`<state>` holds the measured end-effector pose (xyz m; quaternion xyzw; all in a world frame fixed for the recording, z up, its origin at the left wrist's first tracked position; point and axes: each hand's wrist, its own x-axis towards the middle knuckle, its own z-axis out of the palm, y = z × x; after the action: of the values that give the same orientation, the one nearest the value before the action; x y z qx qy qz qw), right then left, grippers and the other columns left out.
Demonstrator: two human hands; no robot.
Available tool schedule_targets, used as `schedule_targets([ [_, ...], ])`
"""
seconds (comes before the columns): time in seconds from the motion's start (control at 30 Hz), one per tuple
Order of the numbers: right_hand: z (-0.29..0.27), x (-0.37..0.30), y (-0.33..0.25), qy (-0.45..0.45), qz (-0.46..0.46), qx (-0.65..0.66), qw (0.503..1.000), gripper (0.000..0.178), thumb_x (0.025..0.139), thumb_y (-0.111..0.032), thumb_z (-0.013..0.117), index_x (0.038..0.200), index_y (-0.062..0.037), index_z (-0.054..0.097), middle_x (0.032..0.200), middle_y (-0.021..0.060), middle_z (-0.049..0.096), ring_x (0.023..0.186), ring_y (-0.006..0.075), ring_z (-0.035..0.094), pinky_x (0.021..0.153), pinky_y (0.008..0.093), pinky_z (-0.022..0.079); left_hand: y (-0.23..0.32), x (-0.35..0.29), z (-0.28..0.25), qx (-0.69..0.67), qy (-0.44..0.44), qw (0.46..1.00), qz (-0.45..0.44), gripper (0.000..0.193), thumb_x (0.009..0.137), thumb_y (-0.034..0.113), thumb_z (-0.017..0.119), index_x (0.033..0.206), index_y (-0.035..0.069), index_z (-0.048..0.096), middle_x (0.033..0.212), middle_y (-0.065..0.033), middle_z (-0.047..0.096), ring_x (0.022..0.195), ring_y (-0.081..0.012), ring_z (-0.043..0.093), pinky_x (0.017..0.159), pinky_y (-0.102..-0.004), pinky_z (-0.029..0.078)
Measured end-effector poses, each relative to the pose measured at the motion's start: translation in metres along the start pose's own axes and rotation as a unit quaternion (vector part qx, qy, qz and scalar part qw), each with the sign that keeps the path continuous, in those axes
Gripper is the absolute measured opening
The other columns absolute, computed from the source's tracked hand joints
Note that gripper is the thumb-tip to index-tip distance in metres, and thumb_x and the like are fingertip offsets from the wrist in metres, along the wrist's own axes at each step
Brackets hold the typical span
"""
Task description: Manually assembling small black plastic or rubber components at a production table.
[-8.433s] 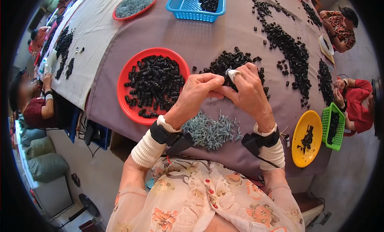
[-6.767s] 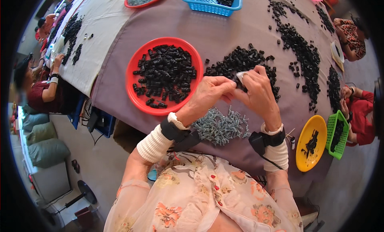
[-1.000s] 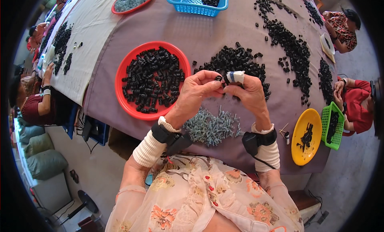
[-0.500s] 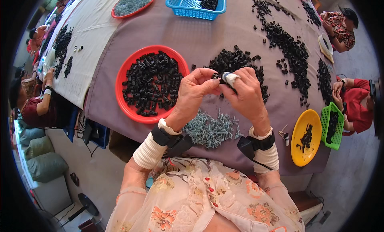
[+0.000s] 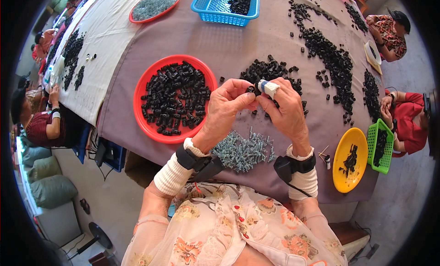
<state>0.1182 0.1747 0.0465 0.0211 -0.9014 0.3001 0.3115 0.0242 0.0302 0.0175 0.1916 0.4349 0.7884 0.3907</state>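
My left hand [image 5: 229, 103] pinches a small black plastic part [image 5: 250, 89] between thumb and fingertips. Against the same part press the fingers of my right hand [image 5: 285, 108], one of them wrapped in a white cloth finger sleeve [image 5: 268, 88]. Whether the right fingers hold a separate piece is hidden. Just beyond my hands spreads a pile of black parts [image 5: 270, 70]. Below them, nearer to me, lies a heap of small metal springs [image 5: 243, 151]. To the left, a red round tray [image 5: 140, 111] holds many black cylindrical parts.
A blue basket [image 5: 224, 17] and a red tray of clear pieces [image 5: 134, 16] stand at the far side. Toward the right are a yellow plate [image 5: 341, 174], a green basket [image 5: 386, 163] and a long spread of black parts [image 5: 339, 69]. Co-workers sit at both sides.
Both hands stay together over the pile, with the right fingers turned slightly and the sleeved finger now more level. The whole view has shifted a little.
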Motion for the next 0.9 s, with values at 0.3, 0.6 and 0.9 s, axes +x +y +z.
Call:
schedule_targets([
  [0.3, -0.001, -0.002, 0.001, 0.02, 0.036, 0.032, 0.999, 0.017, 0.075, -0.008, 0.067, 0.088, 0.0011, 0.061, 0.079, 0.0117, 0.059, 0.077, 0.0301, 0.056, 0.074, 0.0379, 0.043, 0.0, 0.003, 0.004, -0.029, -0.003, 1.0, -0.008, 0.02, 0.088, 0.004, 0.061, 0.108, 0.0, 0.057, 0.092, -0.0058, 0.066, 0.08, -0.0113, 0.064, 0.074, -0.0244, 0.053],
  [0.6, -0.022, 0.01, -0.002, -0.12, 0.013, -0.031, 0.992, 0.015, 0.074, -0.009, 0.068, 0.082, 0.0013, 0.061, 0.077, 0.012, 0.061, 0.078, 0.0308, 0.058, 0.076, 0.0369, 0.044, 0.008, 0.0, 0.007, 0.1, -0.012, 0.995, 0.02, 0.02, 0.088, 0.004, 0.061, 0.107, -0.001, 0.058, 0.091, -0.0064, 0.067, 0.081, -0.0115, 0.064, 0.074, -0.0247, 0.053],
  [0.9, -0.011, 0.001, 0.003, 0.062, 0.034, 0.027, 0.997, 0.023, 0.067, -0.005, 0.077, 0.086, -0.0008, 0.065, 0.074, 0.0085, 0.061, 0.072, 0.0258, 0.056, 0.066, 0.0337, 0.046, 0.004, 0.0, 0.008, 0.078, 0.004, 0.997, 0.011, 0.023, 0.089, 0.006, 0.062, 0.11, -0.001, 0.059, 0.093, -0.008, 0.068, 0.081, -0.0124, 0.066, 0.075, -0.0247, 0.053],
])
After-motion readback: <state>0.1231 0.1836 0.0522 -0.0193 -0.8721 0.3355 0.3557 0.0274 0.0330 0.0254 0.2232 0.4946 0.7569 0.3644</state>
